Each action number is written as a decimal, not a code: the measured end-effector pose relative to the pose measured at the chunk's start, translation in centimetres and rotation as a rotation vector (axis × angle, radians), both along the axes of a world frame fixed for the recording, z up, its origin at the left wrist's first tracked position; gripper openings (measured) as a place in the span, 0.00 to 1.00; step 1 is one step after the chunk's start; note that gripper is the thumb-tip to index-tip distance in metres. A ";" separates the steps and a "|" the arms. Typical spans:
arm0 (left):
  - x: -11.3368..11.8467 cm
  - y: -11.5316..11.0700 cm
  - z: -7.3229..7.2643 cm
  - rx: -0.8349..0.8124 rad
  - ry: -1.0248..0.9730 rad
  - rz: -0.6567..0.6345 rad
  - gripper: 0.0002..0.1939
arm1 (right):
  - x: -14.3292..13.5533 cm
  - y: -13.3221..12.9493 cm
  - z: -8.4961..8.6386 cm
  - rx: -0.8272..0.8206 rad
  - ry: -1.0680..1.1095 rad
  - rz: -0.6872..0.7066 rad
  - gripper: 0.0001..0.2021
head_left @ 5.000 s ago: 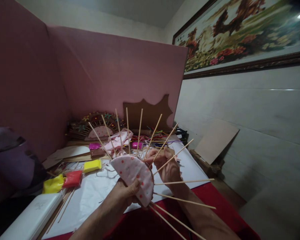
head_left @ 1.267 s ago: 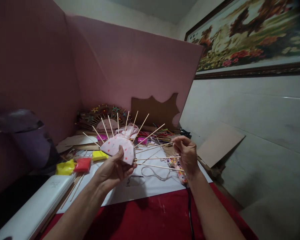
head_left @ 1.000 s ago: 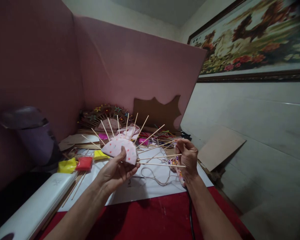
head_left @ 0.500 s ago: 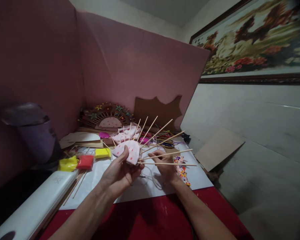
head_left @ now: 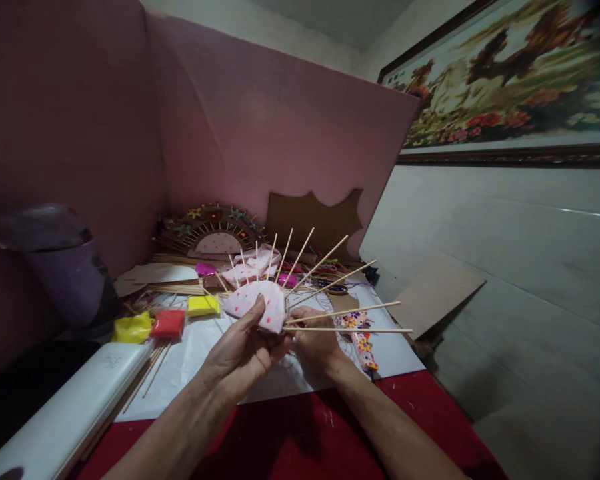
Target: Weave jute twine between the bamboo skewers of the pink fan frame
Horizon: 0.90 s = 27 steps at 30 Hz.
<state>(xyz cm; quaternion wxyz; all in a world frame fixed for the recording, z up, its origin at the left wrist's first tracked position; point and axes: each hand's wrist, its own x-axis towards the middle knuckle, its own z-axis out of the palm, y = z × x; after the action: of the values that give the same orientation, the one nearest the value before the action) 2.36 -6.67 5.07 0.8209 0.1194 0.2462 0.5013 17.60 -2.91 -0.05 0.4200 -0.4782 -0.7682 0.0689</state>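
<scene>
My left hand (head_left: 247, 343) grips a half-round pad (head_left: 247, 303) covered in pale pink spotted cloth, its thumb on the front face. Thin wooden sticks (head_left: 325, 263) fan out from the pad's curved edge, several pointing up and two reaching far right. Close against the pad's lower right corner is my right hand (head_left: 315, 340), behind the two lowest sticks, with its fingers bent together. What its fingertips pinch is hidden. A thin pale cord shows faintly below the sticks.
A decorated half-round piece (head_left: 220, 243) stands at the back beside brown cardboard (head_left: 313, 220). Yellow (head_left: 203, 305) and red (head_left: 167, 324) packets lie left, near a long white case (head_left: 75, 413). Flowered cloth (head_left: 365, 350) lies right; a purple bin (head_left: 73, 280) stands far left.
My right hand has moved left, up against the pad's corner. The pad and its sticks have shifted slightly right, and the cord loop below is less visible.
</scene>
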 end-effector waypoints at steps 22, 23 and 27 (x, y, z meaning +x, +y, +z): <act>0.4 0.2 0.3 0.061 -0.083 0.266 0.07 | -0.5 -4.2 1.0 0.534 0.145 0.265 0.25; 0.5 0.2 0.3 0.065 -0.096 0.265 0.07 | -0.5 -4.1 0.9 0.532 0.132 0.273 0.26; 0.7 0.1 0.2 0.080 -0.134 0.267 0.06 | -0.4 -4.0 0.4 0.538 0.087 0.283 0.28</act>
<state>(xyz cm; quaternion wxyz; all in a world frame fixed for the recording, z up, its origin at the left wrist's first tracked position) 3.10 -6.52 5.24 0.7562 0.0843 0.1844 0.6221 17.18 -6.89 0.39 0.5505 -0.2345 -0.7991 -0.0585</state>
